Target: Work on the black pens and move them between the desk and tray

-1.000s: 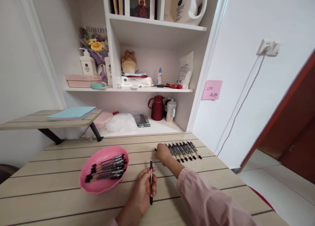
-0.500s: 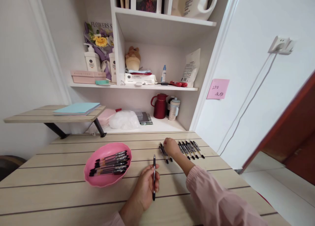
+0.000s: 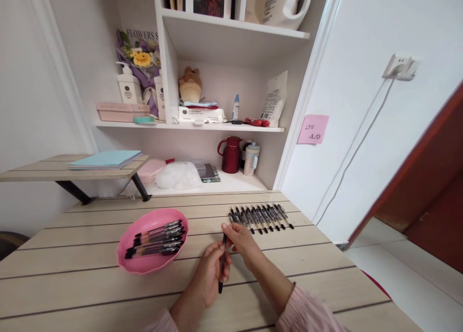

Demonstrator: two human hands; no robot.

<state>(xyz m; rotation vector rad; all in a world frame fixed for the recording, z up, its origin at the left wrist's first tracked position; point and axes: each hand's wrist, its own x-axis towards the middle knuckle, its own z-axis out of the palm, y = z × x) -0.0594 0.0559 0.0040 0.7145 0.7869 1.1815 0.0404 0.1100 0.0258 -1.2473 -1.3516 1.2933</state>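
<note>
My left hand (image 3: 211, 269) is closed around a black pen (image 3: 222, 269), which stands nearly upright with its lower end pointing toward me. At the pen's upper end, the fingers of my right hand (image 3: 241, 240) pinch it, and they hide its tip. A row of several black-and-clear pens (image 3: 265, 217) lies side by side on the table just beyond my right hand. To the left of my hands is a pink bowl (image 3: 126, 257) with scalloped edges, holding several more pens (image 3: 159, 240).
The slatted wooden table (image 3: 90, 298) spreads under everything. A small raised shelf (image 3: 47, 170) carries blue paper (image 3: 104, 159) at the left. Behind the table, white shelving (image 3: 224, 127) holds a red jug (image 3: 230, 156), a cup (image 3: 251, 159) and a plastic bag (image 3: 179, 175).
My right hand has come from the pen row toward me and now grips the upper end of the pen in my left hand. The row of pens is uncovered. The view has shifted slightly.
</note>
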